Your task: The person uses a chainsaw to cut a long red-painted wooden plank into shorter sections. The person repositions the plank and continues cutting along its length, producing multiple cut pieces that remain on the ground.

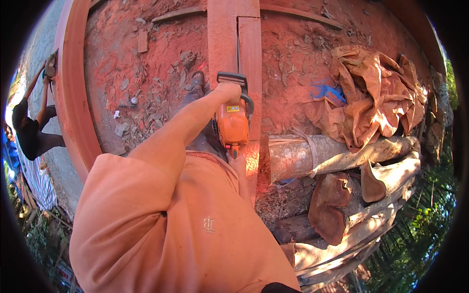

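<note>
Concrete ground (pixel 36 58) fills the far left, where a co-worker (pixel 30 129) bends with both arms stretched to a dark tool (pixel 51 64) at the outer edge of a long reddish beam (pixel 73 93). This left beam curves from far to near and closes off that side. Right of it lies a strip of red, dusty soil (pixel 122 63), scattered with leaves, chips and small stones; it gives the widest open room, narrowed near the middle by the person's boot (pixel 197 79). A thin wooden strip (pixel 178 14) lies across its far end.

In the middle, an orange chainsaw (pixel 233 124) sits over a wide plank (pixel 222 34), pointing far along a narrow dark slot near the plank's right edge. The left hand (pixel 228 91) closes over its front handle, fingers curled, tips hidden behind the black guard. The right hand (pixel 237 160) wraps the rear handle at the near end; I cannot tell how its lower fingers lie.

Right of the plank, a log (pixel 293 158) ends just beside the plank's edge, crowding the near side, with more cut logs (pixel 328 207) stacked nearer. Farther off, a crumpled brown tarp (pixel 378 90) and a blue scrap (pixel 330 92) cover the soil.
</note>
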A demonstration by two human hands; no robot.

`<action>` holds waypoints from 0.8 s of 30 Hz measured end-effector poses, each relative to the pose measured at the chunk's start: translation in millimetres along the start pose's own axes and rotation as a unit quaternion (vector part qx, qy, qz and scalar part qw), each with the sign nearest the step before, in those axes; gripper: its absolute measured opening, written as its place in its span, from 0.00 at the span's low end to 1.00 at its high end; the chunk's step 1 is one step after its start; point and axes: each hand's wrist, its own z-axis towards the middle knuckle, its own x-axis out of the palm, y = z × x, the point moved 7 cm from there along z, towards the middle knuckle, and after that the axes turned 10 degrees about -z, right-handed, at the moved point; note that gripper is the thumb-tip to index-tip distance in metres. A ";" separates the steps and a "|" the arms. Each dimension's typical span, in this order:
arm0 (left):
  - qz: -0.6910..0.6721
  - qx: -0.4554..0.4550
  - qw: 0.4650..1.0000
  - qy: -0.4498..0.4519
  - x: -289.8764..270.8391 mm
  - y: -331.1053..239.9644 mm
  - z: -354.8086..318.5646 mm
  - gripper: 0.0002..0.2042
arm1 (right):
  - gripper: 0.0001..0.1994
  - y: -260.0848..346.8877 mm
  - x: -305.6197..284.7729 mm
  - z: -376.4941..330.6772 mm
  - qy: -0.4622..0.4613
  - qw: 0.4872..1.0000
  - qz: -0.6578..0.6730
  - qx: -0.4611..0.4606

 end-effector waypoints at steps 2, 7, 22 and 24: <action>-0.002 -0.002 1.000 0.006 -1.6 -0.9 0.1 0.12 | 0.19 2.5 -2.6 -0.7 -0.016 1.000 0.017 -0.020; -0.006 0.000 1.000 0.002 -1.7 -2.5 -0.4 0.12 | 0.19 -3.4 -0.2 1.1 -0.001 1.000 0.023 -0.006; 0.001 -0.015 1.000 0.019 -1.8 0.3 1.9 0.12 | 0.23 -2.6 -0.7 -4.7 0.016 1.000 -0.011 0.019; -0.005 -0.015 1.000 0.017 -3.4 0.4 2.4 0.12 | 0.23 -1.9 -1.8 -3.5 0.011 1.000 -0.019 0.014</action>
